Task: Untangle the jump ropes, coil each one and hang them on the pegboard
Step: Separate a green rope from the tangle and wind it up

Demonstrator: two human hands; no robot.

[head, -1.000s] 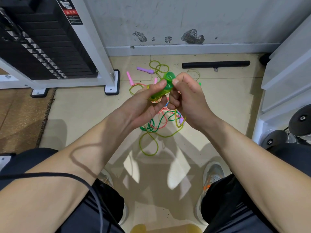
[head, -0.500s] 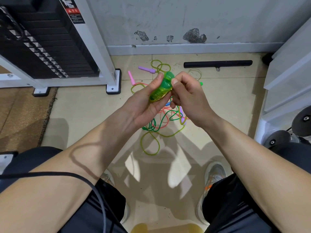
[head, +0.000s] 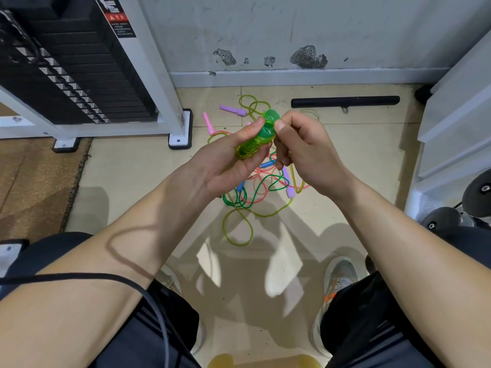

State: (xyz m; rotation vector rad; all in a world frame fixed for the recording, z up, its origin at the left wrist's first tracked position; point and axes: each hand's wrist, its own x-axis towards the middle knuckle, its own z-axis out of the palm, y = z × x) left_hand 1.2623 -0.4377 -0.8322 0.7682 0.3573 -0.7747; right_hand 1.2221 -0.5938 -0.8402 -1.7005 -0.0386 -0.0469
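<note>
My left hand (head: 225, 163) grips a pair of green jump rope handles (head: 259, 136) with yellow-green cord wound round them. My right hand (head: 303, 150) pinches the top of the green handles with thumb and fingers, and the yellow-green cord (head: 295, 176) runs down from it. Below the hands a tangle of green, pink and yellow-green ropes (head: 255, 195) lies on the tiled floor. A pink handle (head: 207, 123) and a purple handle (head: 232, 109) lie behind the tangle. A blue handle (head: 240, 185) and another purple handle (head: 289, 189) lie in it. No pegboard is in view.
A weight stack machine (head: 79, 65) with a white frame stands at the left, its foot (head: 180, 135) near the ropes. A black bar (head: 345, 101) lies by the wall. White equipment (head: 457, 123) and dumbbells (head: 441, 219) stand at the right. My shoes (head: 337, 277) are below.
The hands stayed at the green handles; my right hand's thumb shifted slightly on the top while the cord is wound. The tangle on the floor looks unchanged.
</note>
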